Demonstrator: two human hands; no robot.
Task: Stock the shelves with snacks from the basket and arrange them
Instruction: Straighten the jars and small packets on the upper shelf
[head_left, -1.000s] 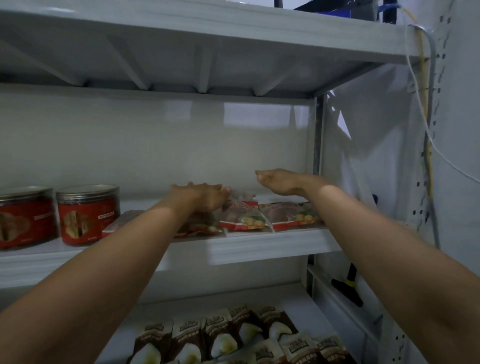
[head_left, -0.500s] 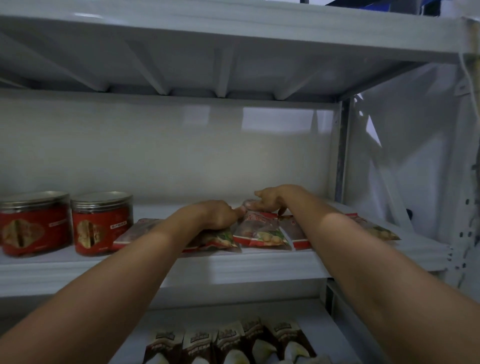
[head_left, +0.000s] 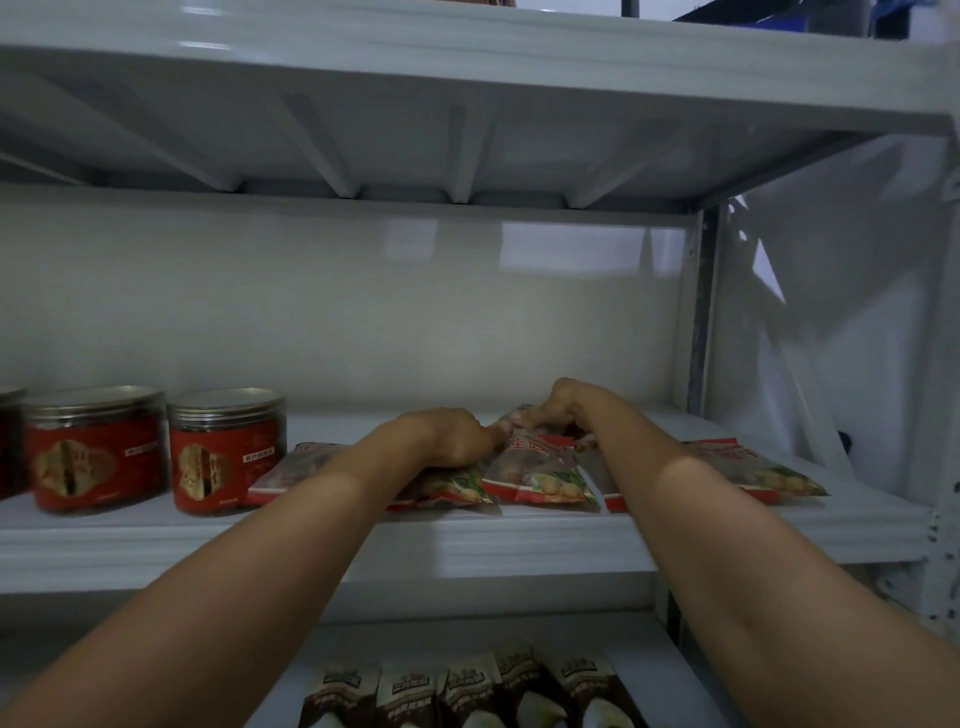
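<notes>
Several flat red snack packets (head_left: 291, 467) lie in a row on the middle shelf (head_left: 519, 535); the head camera gives the only view. The left hand (head_left: 447, 439) rests on the left packet (head_left: 452, 488) with its fingers bent down, and I cannot tell if it grips this packet or only presses it. The right hand (head_left: 563, 408) has its fingers curled at the far edge of the middle packet (head_left: 540, 470) and seems to pinch it there. The right packet (head_left: 753, 467) lies beyond the right forearm. Two red jars (head_left: 226, 447) stand at the left, well apart from the hands. The basket is not in view.

The front edges of the packets are near the lip of the shelf. A pull toward the person can probably slide one over this lip, down to the brown packets (head_left: 467, 691) on the lower shelf. The packets touch or overlap, so moving one may drag its neighbour and spoil the row. The right forearm crosses low over the row and may sweep a packet.
</notes>
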